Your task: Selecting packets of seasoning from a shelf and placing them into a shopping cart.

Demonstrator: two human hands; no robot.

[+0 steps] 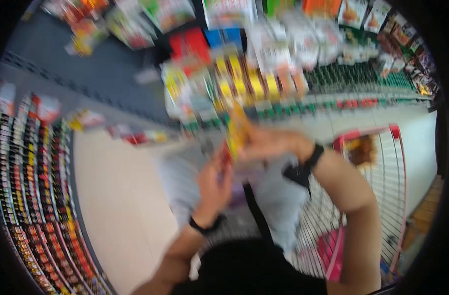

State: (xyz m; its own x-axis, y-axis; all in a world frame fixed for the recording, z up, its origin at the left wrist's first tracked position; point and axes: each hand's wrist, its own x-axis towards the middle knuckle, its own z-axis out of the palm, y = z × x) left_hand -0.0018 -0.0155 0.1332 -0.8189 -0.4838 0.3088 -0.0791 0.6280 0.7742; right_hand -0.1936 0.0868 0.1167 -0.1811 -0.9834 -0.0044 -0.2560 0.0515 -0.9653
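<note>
My left hand (215, 182), with a black band at the wrist, is raised in front of my body and grips the lower end of a yellow and red packet (235, 132). On the packet's right side, the fingers of my right hand (270, 142) press against it; a black strap circles that wrist. Motion blur hides the packet's print and the exact finger positions. Just beyond the packet, a shelf edge holds a row of yellow and brown packages (246, 83).
A wire shopping cart (401, 177) with a pink frame stands close on my right, a brown item inside. Hanging bags (276, 48) and a grey panel (99, 73) lie ahead. Shelves with rows of small products (32, 166) line the left, beyond a pale tiled floor (128, 195).
</note>
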